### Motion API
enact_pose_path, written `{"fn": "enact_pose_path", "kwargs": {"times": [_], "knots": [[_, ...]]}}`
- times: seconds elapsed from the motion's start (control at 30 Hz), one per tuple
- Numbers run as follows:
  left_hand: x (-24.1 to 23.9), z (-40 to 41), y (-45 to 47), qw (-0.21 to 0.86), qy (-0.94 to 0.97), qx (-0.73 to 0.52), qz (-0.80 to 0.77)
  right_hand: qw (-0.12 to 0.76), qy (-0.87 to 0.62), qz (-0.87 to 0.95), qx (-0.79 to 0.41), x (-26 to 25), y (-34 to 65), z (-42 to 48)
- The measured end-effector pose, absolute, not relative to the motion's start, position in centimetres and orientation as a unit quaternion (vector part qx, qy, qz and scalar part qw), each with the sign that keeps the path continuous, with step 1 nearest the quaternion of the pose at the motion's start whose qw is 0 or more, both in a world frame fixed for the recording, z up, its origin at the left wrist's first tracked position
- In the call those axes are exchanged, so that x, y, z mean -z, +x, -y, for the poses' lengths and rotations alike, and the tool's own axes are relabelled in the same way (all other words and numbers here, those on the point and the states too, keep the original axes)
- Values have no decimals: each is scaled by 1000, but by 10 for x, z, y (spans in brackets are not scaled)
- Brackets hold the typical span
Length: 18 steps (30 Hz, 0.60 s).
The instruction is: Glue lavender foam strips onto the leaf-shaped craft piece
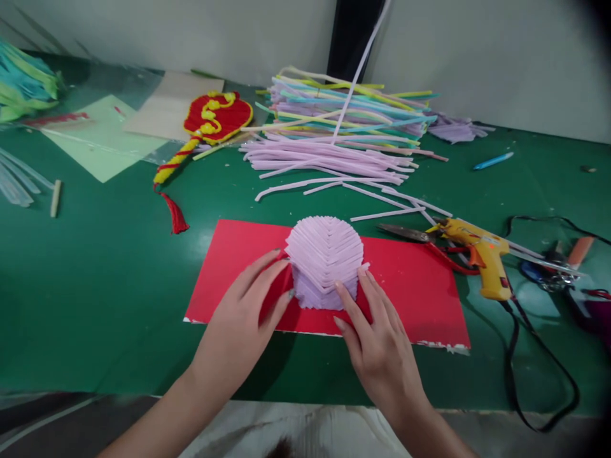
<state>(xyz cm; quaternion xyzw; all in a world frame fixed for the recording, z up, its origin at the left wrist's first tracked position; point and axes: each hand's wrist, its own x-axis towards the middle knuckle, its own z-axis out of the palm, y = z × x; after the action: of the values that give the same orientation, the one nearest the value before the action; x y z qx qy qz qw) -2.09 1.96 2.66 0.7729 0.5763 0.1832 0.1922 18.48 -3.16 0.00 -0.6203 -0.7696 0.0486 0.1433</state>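
A round lilac piece woven from pipe cleaners (324,257) lies on a red sheet (420,292) on the green table. My left hand (245,315) rests on the sheet at the piece's left edge, fingers stretched out and touching it. My right hand (375,331) lies flat at the piece's lower right edge, fingertips against it. Neither hand grips anything.
A heap of pastel pipe cleaners (344,137) lies behind the sheet. A yellow glue gun (482,254) with a black cord and scissors (410,234) lie to the right. A red and yellow fan-shaped ornament with a tassel (210,124) sits back left, by plastic sleeves (100,137).
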Motion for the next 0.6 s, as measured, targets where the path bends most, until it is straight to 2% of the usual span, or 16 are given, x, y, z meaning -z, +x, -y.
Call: {"fn": "enact_pose_path", "kwargs": {"times": [0.13,0.3,0.6], "knots": [[-33,-34,-22,229,709,-181,-642,139,-623,769,-46,-1,185,32],[-36,-57,-27,288,711,-152,-623,142,-627,765,-37,0,185,32],[-34,-73,-23,295,715,-124,-621,135,-582,802,-11,-4,170,41]]}}
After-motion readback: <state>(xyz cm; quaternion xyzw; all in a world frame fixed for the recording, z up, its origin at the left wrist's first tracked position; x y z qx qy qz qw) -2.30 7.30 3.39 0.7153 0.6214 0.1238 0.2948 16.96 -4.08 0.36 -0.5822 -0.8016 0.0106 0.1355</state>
